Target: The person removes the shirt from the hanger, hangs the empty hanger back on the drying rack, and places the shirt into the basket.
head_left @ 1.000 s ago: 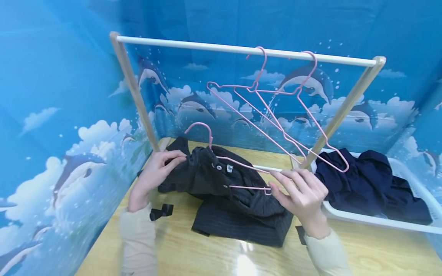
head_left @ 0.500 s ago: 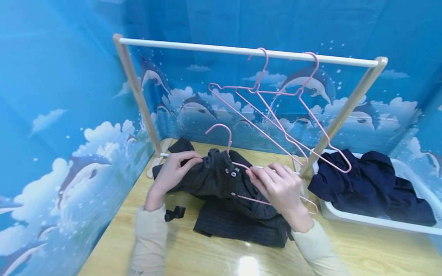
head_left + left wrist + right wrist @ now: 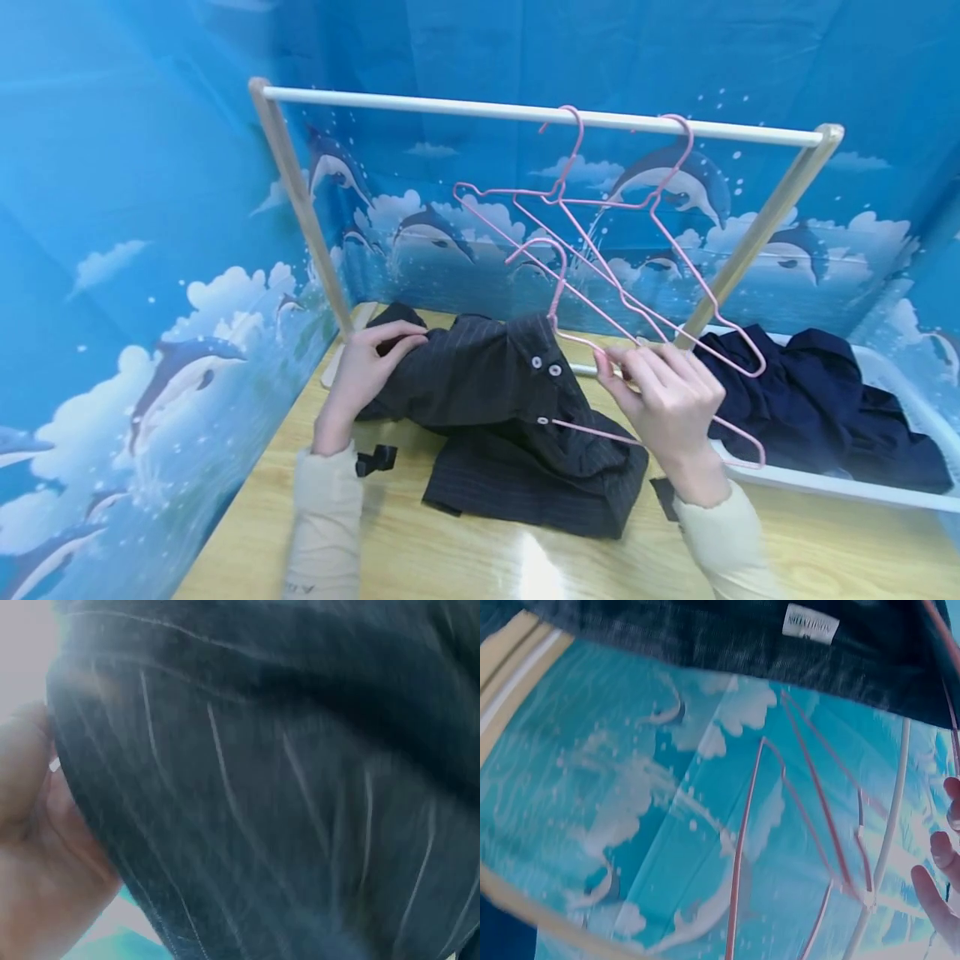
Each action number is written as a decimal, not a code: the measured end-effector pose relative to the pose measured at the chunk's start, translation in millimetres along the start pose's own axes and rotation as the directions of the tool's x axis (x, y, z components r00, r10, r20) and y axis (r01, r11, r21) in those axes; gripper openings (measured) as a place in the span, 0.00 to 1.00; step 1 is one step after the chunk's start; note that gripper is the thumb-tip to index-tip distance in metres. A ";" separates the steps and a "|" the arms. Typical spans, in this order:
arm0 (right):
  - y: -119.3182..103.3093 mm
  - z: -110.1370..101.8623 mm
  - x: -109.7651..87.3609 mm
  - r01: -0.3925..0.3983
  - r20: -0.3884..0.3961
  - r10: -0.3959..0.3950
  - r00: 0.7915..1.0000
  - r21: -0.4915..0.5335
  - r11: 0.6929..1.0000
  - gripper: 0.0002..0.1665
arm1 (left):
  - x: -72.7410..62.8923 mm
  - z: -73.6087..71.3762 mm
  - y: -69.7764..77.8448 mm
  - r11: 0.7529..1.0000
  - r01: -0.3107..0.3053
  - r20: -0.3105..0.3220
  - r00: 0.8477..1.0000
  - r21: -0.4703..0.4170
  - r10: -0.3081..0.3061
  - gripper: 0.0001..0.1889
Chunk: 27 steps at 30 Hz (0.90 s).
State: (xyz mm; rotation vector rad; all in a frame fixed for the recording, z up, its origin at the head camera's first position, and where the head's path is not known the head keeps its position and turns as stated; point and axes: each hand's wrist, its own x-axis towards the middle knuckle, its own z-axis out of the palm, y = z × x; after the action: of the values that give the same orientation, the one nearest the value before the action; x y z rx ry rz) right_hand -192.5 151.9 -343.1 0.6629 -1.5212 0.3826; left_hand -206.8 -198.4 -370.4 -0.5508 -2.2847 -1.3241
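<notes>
A dark pinstriped garment with pale buttons lies bunched across the table, partly lifted. My left hand pinches its left part between thumb and fingers; in the left wrist view the striped cloth fills most of the picture. My right hand grips a pink wire hanger by its right shoulder. The hanger's hook stands up above the garment's opening, its left part hidden inside the cloth and its right end sticking out past my hand. In the right wrist view a white label shows on the garment.
A rack with a white rail and wooden legs stands behind, carrying two pink hangers. At the right, a white basket holds navy clothing. A small black piece lies near my left wrist. Dolphin-printed curtains surround the table.
My right hand first slides left along the hanger, then draws it to the right, its hook rising. The garment's buttoned part follows rightward and stretches smoother. My left hand shifts slightly right, still pinching cloth.
</notes>
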 end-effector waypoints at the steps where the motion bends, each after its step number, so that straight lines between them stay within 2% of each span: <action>1: 3.4 -3.9 0.8 -0.021 -0.018 0.020 1.000 -0.008 1.000 0.20 | -0.5 -1.6 -1.7 1.000 0.006 -0.025 1.000 0.007 -0.005 0.08; 5: 18.2 -22.6 3.3 -0.105 -0.084 0.101 0.991 -0.039 0.994 0.22 | -3.1 -10.9 -6.6 1.000 0.028 -0.147 0.989 0.000 -0.028 0.07; 9: 33.6 -46.1 7.2 -0.163 -0.129 0.150 0.980 -0.099 0.982 0.22 | -7.7 -24.5 -8.6 0.999 0.032 -0.262 0.965 -0.008 -0.033 0.07; 13: 46.9 -68.8 12.9 -0.196 -0.151 0.170 0.974 -0.171 0.966 0.21 | -11.8 -37.5 -10.5 0.999 0.037 -0.330 0.943 0.007 -0.033 0.07; 16: 55.7 -82.6 17.2 -0.216 -0.155 0.186 0.970 -0.204 0.955 0.19 | -13.8 -43.9 -11.9 0.999 0.042 -0.343 0.939 0.006 -0.038 0.07; 20: 64.5 -91.6 22.7 -0.228 -0.128 0.202 0.971 -0.239 0.944 0.19 | -14.9 -46.0 -11.8 0.999 0.036 -0.322 0.946 0.024 -0.026 0.07; 23: 63.4 -87.7 28.4 -0.227 -0.129 0.199 0.971 -0.265 0.937 0.19 | -14.6 -43.3 -10.3 0.998 0.050 -0.290 0.956 0.041 -0.036 0.07; 27: 50.6 -71.2 39.1 -0.246 -0.171 0.205 0.964 -0.274 0.930 0.16 | -13.4 -36.6 -8.4 0.996 0.080 -0.245 0.967 0.041 -0.068 0.07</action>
State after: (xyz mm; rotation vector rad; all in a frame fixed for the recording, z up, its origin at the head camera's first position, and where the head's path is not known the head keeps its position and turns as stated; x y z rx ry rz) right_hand -166.1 227.9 -291.3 0.2218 -1.4854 0.3595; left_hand -194.0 -236.0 -367.5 -0.2706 -2.1469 -1.2869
